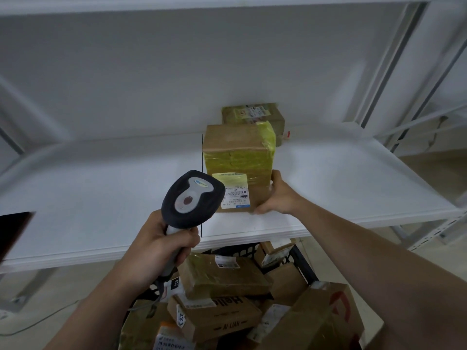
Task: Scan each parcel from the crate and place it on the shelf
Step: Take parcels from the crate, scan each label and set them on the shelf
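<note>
My left hand (156, 248) grips the handle of a black and grey barcode scanner (192, 198), held upright in front of the shelf edge. My right hand (276, 195) holds the near right corner of a brown cardboard parcel (237, 157) wrapped in yellow tape, with a white label facing me. That parcel rests on the white shelf (101, 193). Behind it, against the back wall, lies a second taped parcel (255, 113). Below the shelf, the black crate (302, 261) is full of several cardboard parcels (225, 276).
The white shelf stretches wide to the left and right of the two parcels. Another shelf board runs overhead. A metal upright (394, 59) stands at the right. A dark flat object (12, 233) juts in at the left edge. A cable lies on the floor at lower left.
</note>
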The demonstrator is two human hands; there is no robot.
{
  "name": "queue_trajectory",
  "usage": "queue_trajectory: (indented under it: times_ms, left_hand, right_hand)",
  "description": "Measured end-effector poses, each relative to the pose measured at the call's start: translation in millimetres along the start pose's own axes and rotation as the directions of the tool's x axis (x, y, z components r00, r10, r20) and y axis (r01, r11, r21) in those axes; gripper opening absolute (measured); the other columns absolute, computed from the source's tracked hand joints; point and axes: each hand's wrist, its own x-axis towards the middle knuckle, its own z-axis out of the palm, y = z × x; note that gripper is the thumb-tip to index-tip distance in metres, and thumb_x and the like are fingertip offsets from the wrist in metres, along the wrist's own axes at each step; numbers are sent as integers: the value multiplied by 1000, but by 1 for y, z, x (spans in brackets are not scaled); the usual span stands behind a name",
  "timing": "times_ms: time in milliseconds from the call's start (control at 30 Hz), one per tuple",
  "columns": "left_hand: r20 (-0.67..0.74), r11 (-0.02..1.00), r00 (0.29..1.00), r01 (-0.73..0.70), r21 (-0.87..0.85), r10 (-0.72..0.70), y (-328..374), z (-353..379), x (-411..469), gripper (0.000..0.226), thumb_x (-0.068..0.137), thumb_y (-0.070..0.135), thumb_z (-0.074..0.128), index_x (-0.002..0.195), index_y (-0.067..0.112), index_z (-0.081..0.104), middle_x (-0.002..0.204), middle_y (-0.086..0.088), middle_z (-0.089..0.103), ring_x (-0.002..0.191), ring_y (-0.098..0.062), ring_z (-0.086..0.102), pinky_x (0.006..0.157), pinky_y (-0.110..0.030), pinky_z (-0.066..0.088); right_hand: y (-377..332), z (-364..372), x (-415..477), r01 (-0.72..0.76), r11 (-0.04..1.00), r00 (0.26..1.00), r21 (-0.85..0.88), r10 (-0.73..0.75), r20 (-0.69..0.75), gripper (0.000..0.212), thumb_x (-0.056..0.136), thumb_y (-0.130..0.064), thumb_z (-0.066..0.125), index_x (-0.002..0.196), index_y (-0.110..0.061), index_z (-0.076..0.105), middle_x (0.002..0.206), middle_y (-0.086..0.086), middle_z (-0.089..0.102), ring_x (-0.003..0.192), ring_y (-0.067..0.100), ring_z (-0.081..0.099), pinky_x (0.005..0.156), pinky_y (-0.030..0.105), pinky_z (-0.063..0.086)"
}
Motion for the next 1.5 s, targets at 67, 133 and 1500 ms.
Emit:
queue_trajectory:
  times_ms: [67,133,1500]
  left_hand:
    - [7,1000,1000,1,-12,-1,2,1,-1,59,68,34,66,92,-20,58,53,-21,42,48,-24,40,57,-37,38]
    - [16,1000,1000,10,-22,-9,3,2,-2,58,67,33,65,90,-20,58,54,-21,41,48,-23,39,56,-37,37]
    - [136,717,977,215,-664,-167,2,25,-28,31,62,21,72,81,8,52,56,-4,39,39,-11,35,40,-20,35]
  right_hand:
    - [-5,3,-5,17,999,1000,46,-18,13,130,50,-13,102,150,-27,19,132,-3,55,117,22,62,87,44,63]
    - [-5,8,-3,23,996,1000,91,-25,19,141,48,-10,99,156,-30,11,128,-4,58,116,21,63,85,43,63]
    - [-77,-8,-101,-95,951,986,294,131,-104,95,59,-30,100,132,-22,40,119,-2,64,107,18,66,87,37,58]
